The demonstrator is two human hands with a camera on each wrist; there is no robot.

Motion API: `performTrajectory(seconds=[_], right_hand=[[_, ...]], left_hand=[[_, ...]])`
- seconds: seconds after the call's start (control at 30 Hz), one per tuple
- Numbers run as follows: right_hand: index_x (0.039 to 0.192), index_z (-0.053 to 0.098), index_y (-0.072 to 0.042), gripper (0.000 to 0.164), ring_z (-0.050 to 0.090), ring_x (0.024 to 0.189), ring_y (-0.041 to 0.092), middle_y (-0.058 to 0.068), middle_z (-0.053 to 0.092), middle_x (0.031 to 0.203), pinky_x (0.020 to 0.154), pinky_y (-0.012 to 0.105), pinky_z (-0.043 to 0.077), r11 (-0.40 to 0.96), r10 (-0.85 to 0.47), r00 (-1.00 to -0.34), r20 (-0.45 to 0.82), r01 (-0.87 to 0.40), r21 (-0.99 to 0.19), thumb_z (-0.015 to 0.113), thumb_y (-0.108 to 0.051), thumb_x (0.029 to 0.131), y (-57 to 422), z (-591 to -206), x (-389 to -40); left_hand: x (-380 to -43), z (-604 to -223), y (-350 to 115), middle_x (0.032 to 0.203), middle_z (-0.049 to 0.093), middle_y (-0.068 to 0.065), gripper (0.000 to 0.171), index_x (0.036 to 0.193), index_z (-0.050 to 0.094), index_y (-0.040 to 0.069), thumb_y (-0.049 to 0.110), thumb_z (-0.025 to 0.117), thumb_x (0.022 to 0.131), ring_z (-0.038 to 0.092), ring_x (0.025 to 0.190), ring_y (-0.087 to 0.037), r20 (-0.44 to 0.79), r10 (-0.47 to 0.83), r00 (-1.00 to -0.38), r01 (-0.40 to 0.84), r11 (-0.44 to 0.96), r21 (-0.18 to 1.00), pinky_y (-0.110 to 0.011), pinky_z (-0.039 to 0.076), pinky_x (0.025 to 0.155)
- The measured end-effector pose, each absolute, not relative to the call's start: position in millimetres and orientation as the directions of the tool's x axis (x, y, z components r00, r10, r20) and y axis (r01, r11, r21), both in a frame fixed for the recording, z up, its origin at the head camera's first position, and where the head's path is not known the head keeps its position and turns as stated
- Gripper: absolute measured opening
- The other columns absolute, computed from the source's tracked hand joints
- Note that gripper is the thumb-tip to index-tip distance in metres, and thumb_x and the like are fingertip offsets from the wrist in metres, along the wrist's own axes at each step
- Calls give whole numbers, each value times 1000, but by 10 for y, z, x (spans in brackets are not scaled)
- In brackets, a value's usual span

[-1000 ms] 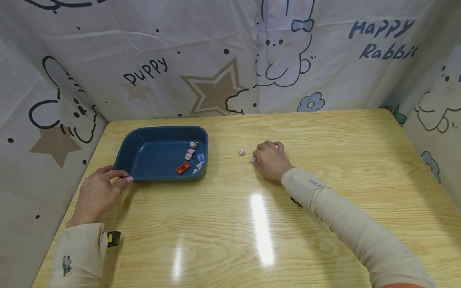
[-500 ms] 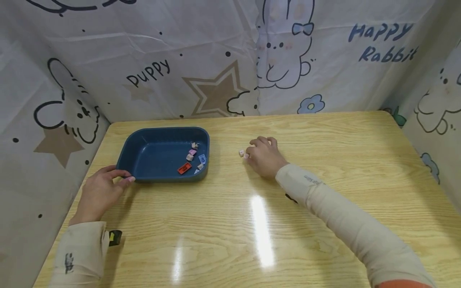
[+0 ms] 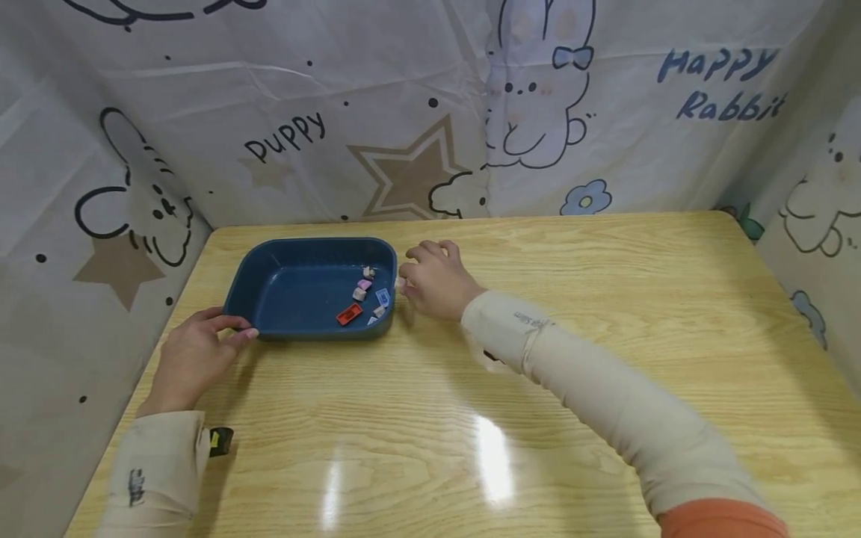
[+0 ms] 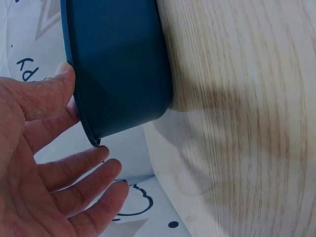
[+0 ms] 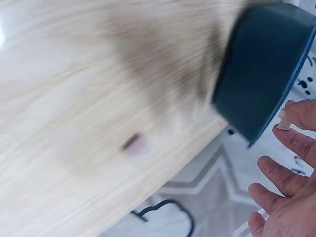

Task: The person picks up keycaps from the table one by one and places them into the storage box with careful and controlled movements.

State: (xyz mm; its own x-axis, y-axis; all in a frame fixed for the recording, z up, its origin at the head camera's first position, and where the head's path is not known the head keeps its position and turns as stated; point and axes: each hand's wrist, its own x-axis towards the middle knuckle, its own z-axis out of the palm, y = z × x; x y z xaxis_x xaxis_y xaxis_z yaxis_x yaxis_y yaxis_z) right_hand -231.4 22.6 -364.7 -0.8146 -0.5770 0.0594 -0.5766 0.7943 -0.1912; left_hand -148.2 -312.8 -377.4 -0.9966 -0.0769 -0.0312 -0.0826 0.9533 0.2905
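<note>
My left hand (image 3: 191, 359) pinches the rim of a dark blue plastic bin (image 3: 309, 334) at its near left corner, between thumb and index finger; the other fingers are spread in the left wrist view. At the bin's right rim, my right hand (image 3: 437, 280) holds a small pale block (image 5: 284, 121) between thumb and index finger. The block is above rim height, just outside the bin wall. A second small pinkish block (image 5: 137, 144), blurred, lies on the table in the right wrist view; in the head view the right hand hides it.
Inside the bin, toward the right, lie a red rectangular piece (image 3: 349, 314), a blue one (image 3: 383, 297) and several small pale and pink blocks (image 3: 359, 294). The wood-grain table (image 3: 377, 448) meets a printed cloth (image 3: 296, 179) at the back and sides.
My right hand has moved left across the table to the bin's right rim, picking up the pale block on the way. The left hand keeps its grip on the bin.
</note>
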Motion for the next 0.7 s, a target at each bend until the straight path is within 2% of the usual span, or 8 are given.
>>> performTrajectory(seconds=[0.43, 0.7], right_hand=[[116, 67, -24, 24, 39, 137, 25, 6, 52, 142, 113, 52, 27, 746, -646, -762, 39, -642, -178, 56, -31, 96, -200, -3499, -2300], [135, 54, -26, 40, 33, 142, 32, 8, 41, 151, 114, 53, 25, 768, -633, -774, -31, -623, -148, 54, -40, 96, -222, -3556, -2333]], left_hand=[[-1482, -3779, -3133, 131, 54, -33, 28, 101, 72, 4, 29, 63, 92, 48, 123, -49, 8, -64, -998, -59, 955, 289, -65, 38, 99], [-1476, -3784, -3146, 128, 56, -33, 27, 100, 72, 4, 28, 65, 90, 50, 122, -48, 36, -48, -998, -35, 954, 297, -64, 41, 96]])
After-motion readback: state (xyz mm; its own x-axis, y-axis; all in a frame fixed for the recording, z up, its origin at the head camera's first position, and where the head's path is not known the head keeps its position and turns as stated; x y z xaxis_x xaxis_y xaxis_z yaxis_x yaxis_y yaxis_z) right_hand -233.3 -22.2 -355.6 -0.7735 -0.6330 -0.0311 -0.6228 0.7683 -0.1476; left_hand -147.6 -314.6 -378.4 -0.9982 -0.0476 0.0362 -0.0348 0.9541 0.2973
